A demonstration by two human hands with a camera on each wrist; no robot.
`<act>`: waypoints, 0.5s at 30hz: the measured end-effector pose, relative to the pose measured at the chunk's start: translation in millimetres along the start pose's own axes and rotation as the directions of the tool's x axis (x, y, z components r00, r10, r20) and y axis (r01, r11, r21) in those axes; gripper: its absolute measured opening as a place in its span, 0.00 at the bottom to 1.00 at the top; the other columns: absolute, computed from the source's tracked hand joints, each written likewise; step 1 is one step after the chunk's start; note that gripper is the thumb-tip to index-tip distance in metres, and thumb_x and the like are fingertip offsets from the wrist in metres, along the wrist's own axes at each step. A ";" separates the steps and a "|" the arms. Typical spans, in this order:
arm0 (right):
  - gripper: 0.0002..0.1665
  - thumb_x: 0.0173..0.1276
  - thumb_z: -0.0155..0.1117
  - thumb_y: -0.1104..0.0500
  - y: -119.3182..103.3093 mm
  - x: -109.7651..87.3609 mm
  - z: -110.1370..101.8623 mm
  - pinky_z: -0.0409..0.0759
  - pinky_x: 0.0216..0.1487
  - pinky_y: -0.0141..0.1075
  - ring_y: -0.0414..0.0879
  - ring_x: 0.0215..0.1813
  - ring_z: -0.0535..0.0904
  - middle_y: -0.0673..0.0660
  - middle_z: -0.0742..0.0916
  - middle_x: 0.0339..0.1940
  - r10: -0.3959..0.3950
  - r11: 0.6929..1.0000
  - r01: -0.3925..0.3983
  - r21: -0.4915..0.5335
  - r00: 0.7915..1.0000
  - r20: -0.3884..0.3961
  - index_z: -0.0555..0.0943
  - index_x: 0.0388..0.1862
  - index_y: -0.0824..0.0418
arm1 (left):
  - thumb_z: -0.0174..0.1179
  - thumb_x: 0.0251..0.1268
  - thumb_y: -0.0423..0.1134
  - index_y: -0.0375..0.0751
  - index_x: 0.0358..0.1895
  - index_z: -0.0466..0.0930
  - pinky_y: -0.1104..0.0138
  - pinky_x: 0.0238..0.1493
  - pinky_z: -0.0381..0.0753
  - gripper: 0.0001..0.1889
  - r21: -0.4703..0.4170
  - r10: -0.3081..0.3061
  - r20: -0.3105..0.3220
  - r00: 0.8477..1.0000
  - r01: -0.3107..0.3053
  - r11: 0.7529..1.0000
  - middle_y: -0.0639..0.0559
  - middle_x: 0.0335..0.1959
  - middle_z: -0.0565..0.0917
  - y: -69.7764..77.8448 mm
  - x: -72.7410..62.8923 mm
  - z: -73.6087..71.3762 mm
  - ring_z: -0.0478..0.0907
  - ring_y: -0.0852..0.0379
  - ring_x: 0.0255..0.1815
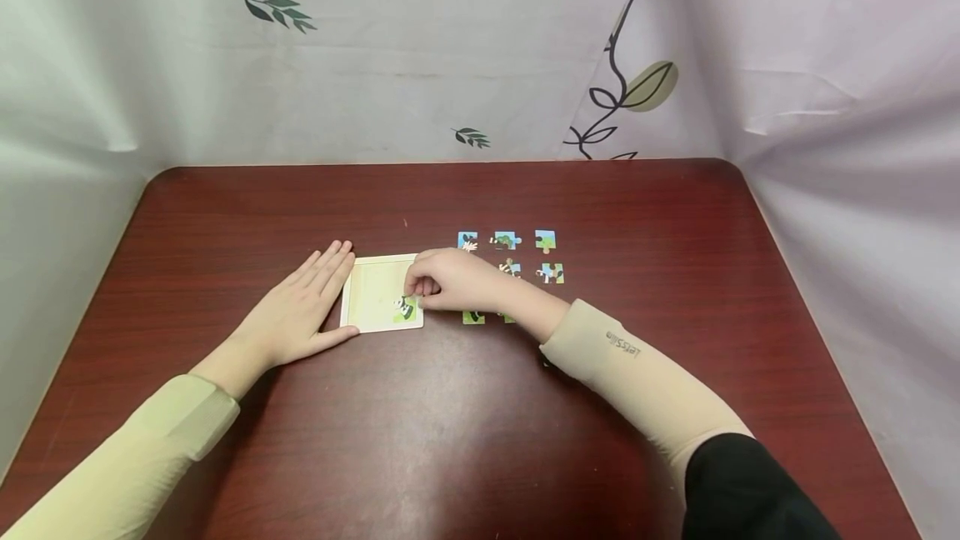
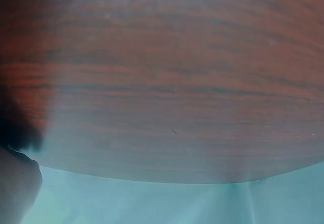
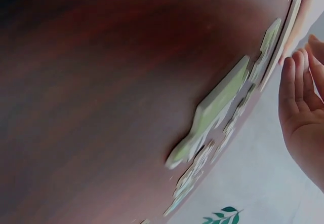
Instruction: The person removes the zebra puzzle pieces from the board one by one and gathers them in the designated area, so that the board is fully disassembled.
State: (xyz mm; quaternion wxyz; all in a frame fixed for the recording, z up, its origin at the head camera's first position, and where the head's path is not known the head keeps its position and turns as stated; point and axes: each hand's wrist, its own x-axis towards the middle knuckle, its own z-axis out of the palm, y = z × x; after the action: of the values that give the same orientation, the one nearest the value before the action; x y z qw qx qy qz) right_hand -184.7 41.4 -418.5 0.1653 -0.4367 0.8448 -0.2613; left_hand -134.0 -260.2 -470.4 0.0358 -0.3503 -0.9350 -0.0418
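My left hand [image 1: 303, 311] lies flat on the table, fingers straight and spread, against the left side of a small, pale puzzle tray [image 1: 367, 319]. In the tray's lower right corner is a green puzzle piece [image 1: 406, 312] with a black-and-white panda. My right hand [image 1: 457, 280] reaches over the tray's right edge with its fingers curled, thumb and index fingertips pinching at the upper right of that piece. In the right wrist view, the curled right hand [image 3: 304, 102] shows beside the tray's edge, and its fingertips hide the piece.
Several loose puzzle pieces lie right of the tray, including a blue-and-green piece [image 1: 545, 240] at the back and another piece [image 1: 552, 273] before it. My right forearm covers some of them. Light curtains [image 1: 412, 73] stand behind and beside the dark red table [image 1: 360, 440].
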 end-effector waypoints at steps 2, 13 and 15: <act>0.07 0.71 0.70 0.64 -2.2 3.4 0.8 0.79 0.49 0.22 0.40 0.44 0.83 0.52 0.88 0.44 -0.004 1.000 0.004 -0.010 1.000 0.007 0.89 0.46 0.58 | 0.58 0.72 0.66 0.25 0.83 0.51 0.60 0.92 0.36 0.54 -0.001 0.001 -0.004 1.000 -0.001 1.000 0.30 0.86 0.55 -0.1 -0.1 0.3 0.53 0.36 0.88; 0.12 0.65 0.78 0.61 -4.5 19.7 7.3 0.79 0.53 0.25 0.41 0.48 0.84 0.52 0.88 0.46 0.000 0.998 0.004 -0.059 0.998 0.063 0.88 0.47 0.58 | 0.56 0.73 0.69 0.25 0.83 0.51 0.58 0.92 0.39 0.55 -0.009 0.004 -0.021 1.000 -0.004 1.000 0.30 0.86 0.55 -1.7 -0.7 2.6 0.53 0.36 0.88; 0.13 0.65 0.79 0.60 -4.1 21.3 8.2 0.80 0.53 0.26 0.42 0.48 0.84 0.52 0.88 0.46 -0.004 0.998 0.008 -0.067 0.998 0.070 0.88 0.47 0.58 | 0.56 0.72 0.69 0.26 0.84 0.51 0.58 0.92 0.39 0.55 -0.008 0.000 -0.019 1.000 -0.001 1.000 0.30 0.86 0.55 -2.3 -0.7 3.3 0.52 0.36 0.88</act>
State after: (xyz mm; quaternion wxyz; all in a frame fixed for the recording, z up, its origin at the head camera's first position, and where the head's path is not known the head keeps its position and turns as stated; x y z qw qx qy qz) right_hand -189.9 19.4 -423.8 0.1790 -0.4535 0.8455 -0.2177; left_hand -135.2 -262.0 -473.9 0.0431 -0.3503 -0.9344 -0.0490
